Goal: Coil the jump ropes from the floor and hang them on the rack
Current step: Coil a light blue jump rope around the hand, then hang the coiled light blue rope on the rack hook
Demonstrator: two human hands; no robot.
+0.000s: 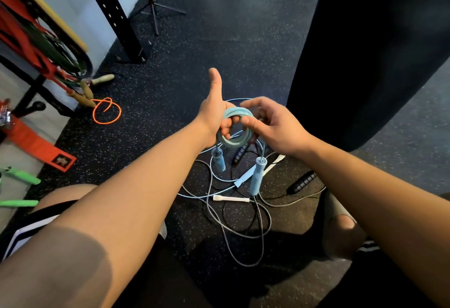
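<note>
Coiling nearly done: our left hand (214, 115) grips the light-blue jump rope coil (232, 141), right hand (272, 125) pinches it. Next we need the upper-left rack (50, 9).

Pale blue rope coil (235, 126); black speckled floor (219, 39).

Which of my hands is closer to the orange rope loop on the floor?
Left. The left hand is right of the orange rope loop; the right hand is farther right, beyond the blue coil.

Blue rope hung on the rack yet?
No, the blue rope coil is held between the left hand and right hand, its handles dangling below.
</note>
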